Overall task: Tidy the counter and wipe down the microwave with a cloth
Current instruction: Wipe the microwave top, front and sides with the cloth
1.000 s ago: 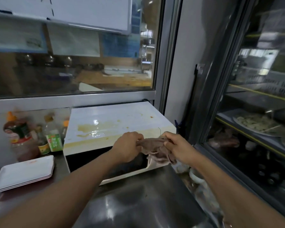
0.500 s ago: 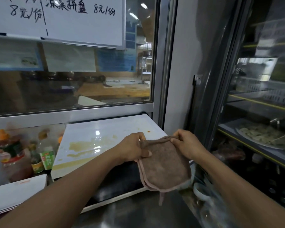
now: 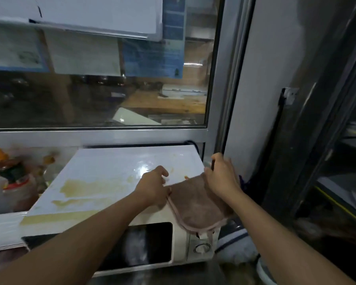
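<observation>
steel counter (image 3: 173,278), microwave (image 3: 181,239), white trays (image 3: 2,233), sauce bottles (image 3: 12,182)

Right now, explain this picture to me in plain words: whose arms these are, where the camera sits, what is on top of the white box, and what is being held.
There is no machine here. The camera is worn on a person's head and looks forward and down, so the two bare arms reaching in from below are that person's own.

The white box is a microwave on a metal counter, below a window. Its top carries yellowish dried stains.

The left hand and the right hand each grip an edge of a brown cloth, spread at the microwave's right front corner and hanging down over its front.

To the left stand blurred sauce bottles and a stack of white trays.
</observation>
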The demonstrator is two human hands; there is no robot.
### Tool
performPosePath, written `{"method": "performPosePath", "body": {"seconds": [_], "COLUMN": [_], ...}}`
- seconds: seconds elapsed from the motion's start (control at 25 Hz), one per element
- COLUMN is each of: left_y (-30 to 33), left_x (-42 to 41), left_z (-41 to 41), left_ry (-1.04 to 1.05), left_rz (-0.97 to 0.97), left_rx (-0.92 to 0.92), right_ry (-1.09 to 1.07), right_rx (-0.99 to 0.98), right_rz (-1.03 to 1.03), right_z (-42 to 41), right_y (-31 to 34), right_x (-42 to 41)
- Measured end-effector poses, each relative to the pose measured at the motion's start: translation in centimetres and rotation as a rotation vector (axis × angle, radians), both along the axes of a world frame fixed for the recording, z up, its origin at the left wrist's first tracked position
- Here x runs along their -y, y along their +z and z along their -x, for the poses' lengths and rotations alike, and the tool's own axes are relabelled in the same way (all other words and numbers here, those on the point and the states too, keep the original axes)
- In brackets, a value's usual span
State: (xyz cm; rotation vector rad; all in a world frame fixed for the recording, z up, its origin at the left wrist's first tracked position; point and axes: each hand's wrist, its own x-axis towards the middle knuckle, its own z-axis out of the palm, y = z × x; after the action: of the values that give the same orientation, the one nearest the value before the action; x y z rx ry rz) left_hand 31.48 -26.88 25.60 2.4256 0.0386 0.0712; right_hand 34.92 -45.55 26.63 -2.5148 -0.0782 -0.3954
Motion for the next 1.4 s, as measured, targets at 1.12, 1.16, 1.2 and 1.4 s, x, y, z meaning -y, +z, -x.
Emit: {"method": "performPosePath", "body": {"seconds": [1.12, 1.16, 1.2, 1.4], "left_y": [-2.8, -2.8, -2.7, -1.3], "left_x": [-9.3, -9.1, -9.0, -11.3], "left_z": [-10.4, -10.3, -10.2, -9.7], "left_ry": [0.005, 0.006, 0.002, 0.069], "left_rz": [-0.488, -0.481, -0.481, -0.27], "left_rx": [0.05, 0.055, 0.062, 0.093], "right_ry": [0.374, 0.382, 0.41, 0.761], "right_rx": [-0.081, -0.101, -0.115, -0.017], "right_rz": [0.472, 0.481, 0.494, 0.522], "right_z": [-15.9, -17.1, -17.8, -12.6], "right_y": [-5.8, -5.1, -4.5, -5.8], "right_x": [-7.0, -8.2, -9.5, -11.6]}}
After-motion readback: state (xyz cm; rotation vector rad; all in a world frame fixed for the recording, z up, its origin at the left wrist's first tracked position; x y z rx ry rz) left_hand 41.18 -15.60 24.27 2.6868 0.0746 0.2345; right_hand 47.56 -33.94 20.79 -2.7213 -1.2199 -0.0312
